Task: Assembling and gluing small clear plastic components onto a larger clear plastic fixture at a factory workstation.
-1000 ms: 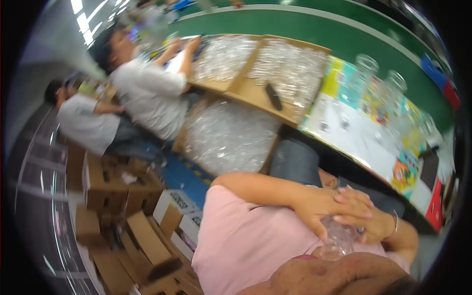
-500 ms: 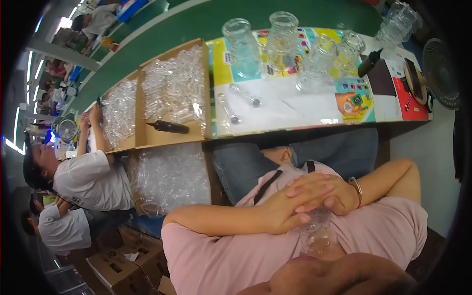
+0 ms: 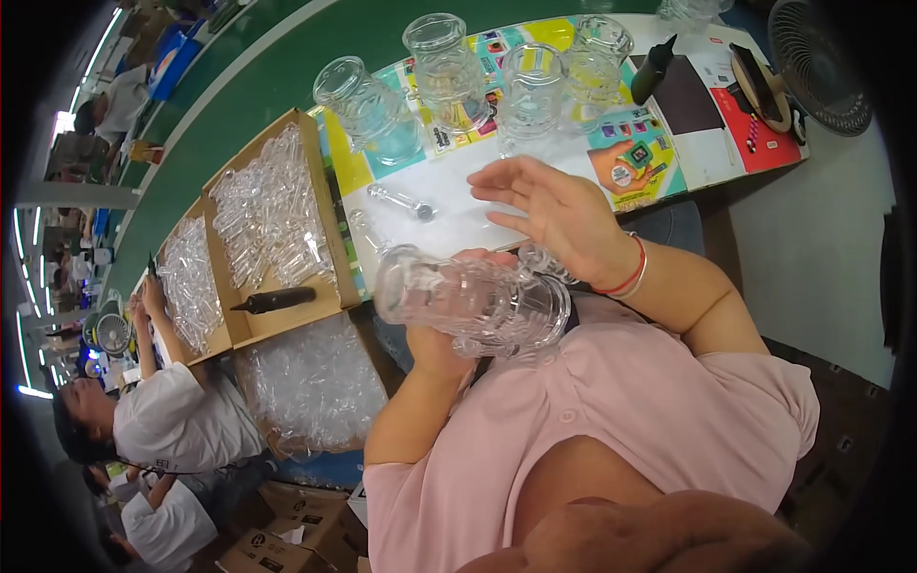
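Observation:
Tilted on its side in front of my chest is a clear glass vessel [image 3: 492, 304] with a ribbed body and wide rim. My left hand [image 3: 432, 346] is wrapped round it from below; fingertips show behind the glass. Just beyond it my right hand [image 3: 564, 215], with a bracelet at the wrist, is raised with fingers stretched out, holding nothing. A smaller glass piece near that palm is partly hidden. On the white sheet lies a clear glass tube [image 3: 399, 201] with a dark round end. Similar upright glass vessels [image 3: 447, 81] stand at the back of the table.
At left, cardboard trays [image 3: 308, 134] hold many clear glass tubes, with a black squeeze bottle [image 3: 274, 301] in one. Another black bottle [image 3: 652, 72] stands at the back right, near a fan [image 3: 819, 72]. A box of clear plastic [image 3: 310, 387] is beside me. A co-worker [image 3: 177, 415] sits at left.
My hands, clasped over the glass near my chest before, have come apart. The left now holds the vessel further forward; the right has opened and reached toward the table. The view has shifted.

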{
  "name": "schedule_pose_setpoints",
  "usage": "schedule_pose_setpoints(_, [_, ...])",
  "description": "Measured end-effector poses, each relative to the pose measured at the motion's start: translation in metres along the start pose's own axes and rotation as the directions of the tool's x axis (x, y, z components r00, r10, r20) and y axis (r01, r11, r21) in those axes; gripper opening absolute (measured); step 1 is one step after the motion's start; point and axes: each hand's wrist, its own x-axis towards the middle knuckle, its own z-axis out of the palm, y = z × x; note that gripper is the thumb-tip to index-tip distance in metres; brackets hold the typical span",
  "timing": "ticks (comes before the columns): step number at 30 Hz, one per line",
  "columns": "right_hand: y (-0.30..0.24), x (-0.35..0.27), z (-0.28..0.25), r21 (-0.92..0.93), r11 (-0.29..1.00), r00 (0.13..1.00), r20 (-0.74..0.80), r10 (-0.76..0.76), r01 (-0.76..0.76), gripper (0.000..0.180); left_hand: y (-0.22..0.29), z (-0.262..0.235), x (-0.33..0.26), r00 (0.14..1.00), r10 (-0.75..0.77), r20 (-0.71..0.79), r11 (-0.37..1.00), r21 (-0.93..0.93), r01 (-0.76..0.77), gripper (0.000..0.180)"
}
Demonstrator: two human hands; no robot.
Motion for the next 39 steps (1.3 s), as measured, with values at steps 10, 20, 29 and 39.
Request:
schedule_pose_setpoints(10, [-0.023,-0.019,0.008,-0.704,0.13,0.677,0.59,-0.44,0.698,0.034,0.031,0.027,0.008,0.982,0.175,-0.069,0.955,-0.231,-0.187,0.074])
schedule_pose_setpoints(20, [-0.02,-0.019,0.014,-0.705,0.066,0.647,0.605,-0.463,0.706,0.032,0.037,0.031,0.001,0.968,0.191,-0.165,0.965,-0.15,-0.216,0.078])
schedule_pose_setpoints(29, [-0.014,-0.019,0.01,-0.639,0.032,0.575,0.668,-0.472,0.768,0.037,0.034,0.037,-0.012,0.911,0.406,0.068,0.865,0.294,-0.407,0.072])
schedule_pose_setpoints(39, [-0.016,-0.022,0.009,-0.519,-0.237,0.364,0.796,-0.483,0.821,0.054,0.047,0.048,-0.026,0.603,0.347,0.718,-0.404,0.695,-0.594,0.073])
